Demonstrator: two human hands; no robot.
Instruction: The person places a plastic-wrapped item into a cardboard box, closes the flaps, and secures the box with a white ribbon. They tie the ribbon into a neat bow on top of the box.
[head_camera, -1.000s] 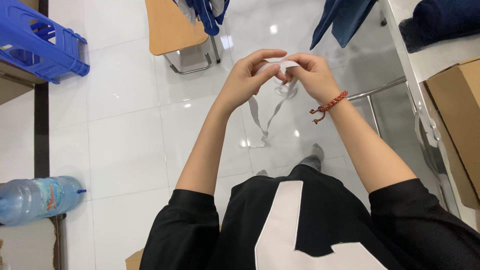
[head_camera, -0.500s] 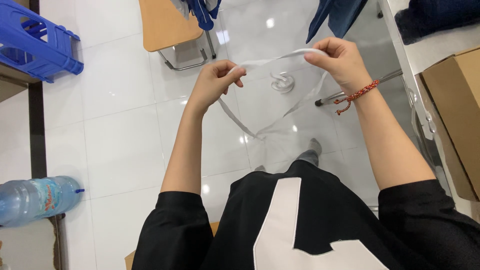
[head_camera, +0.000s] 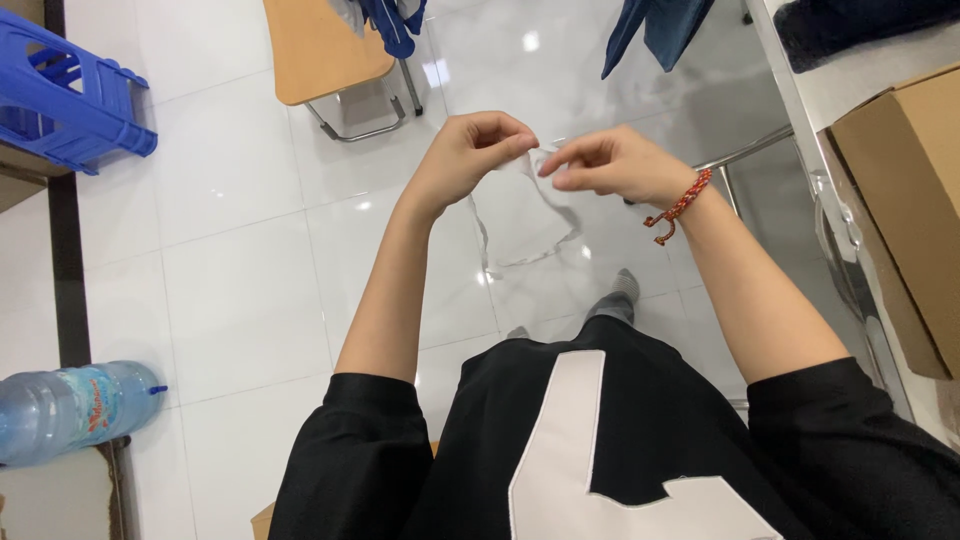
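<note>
Pinching one thin white strap (head_camera: 520, 215) with both hands, left hand (head_camera: 465, 155) and right hand (head_camera: 610, 165) close together, fingers closed on the top end, loop hanging over the floor (head_camera: 240, 260). Probably folding; next needing a steady, even grip.

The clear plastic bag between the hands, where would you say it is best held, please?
Probably at its top edge, pinched from both sides as the left hand and right hand do now: the clear plastic bag is limp and hangs below them, so a lower grip would crumple it.
</note>
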